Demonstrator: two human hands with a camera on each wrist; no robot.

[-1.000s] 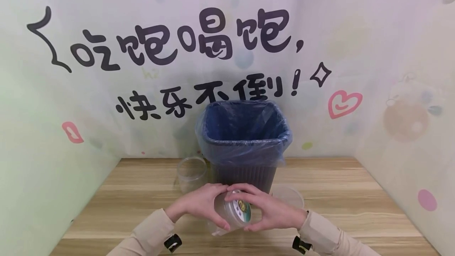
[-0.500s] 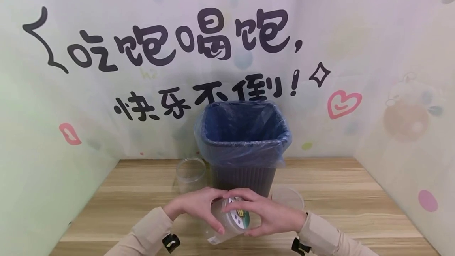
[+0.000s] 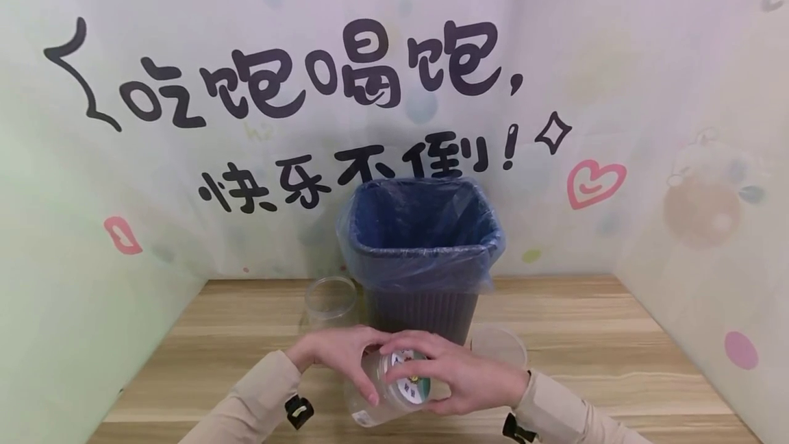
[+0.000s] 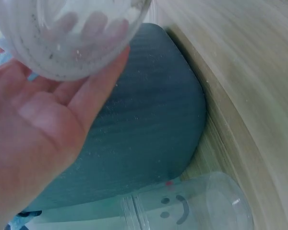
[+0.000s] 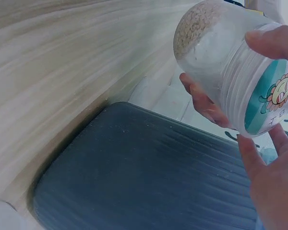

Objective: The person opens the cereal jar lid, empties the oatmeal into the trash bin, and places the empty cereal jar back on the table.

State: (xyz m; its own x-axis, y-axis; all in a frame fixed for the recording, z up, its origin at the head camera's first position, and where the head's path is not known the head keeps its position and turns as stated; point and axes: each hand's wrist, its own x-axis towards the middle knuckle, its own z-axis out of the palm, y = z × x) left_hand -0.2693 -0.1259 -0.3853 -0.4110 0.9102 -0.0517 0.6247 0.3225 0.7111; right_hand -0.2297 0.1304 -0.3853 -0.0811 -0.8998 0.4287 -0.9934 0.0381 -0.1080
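My two hands hold a clear plastic jar (image 3: 364,399) between them, tilted, in front of the bin. My left hand (image 3: 342,358) grips the jar's body, thumb on the near side. The right hand (image 3: 459,372) has its fingers and thumb around the lid (image 5: 273,98), which bears a green and white label with a cartoon flower. Pale grains (image 5: 197,24) lie against the jar's bottom in the right wrist view. From the left wrist, the jar's round base shows above the left palm (image 4: 43,115), with fingers visible through the plastic.
A dark ribbed bin (image 3: 425,310) lined with a blue bag stands just behind the hands. Left of it is a clear jar (image 3: 331,300), marked with a smiley face. Another round clear container (image 3: 501,347) stands to its right, partly behind the right hand. Patterned walls enclose the wooden table (image 3: 246,307).
The jar has shifted slightly down and left with both hands, and more of its body shows below the left thumb. Both hands keep their grip. The bin and other containers stay put.
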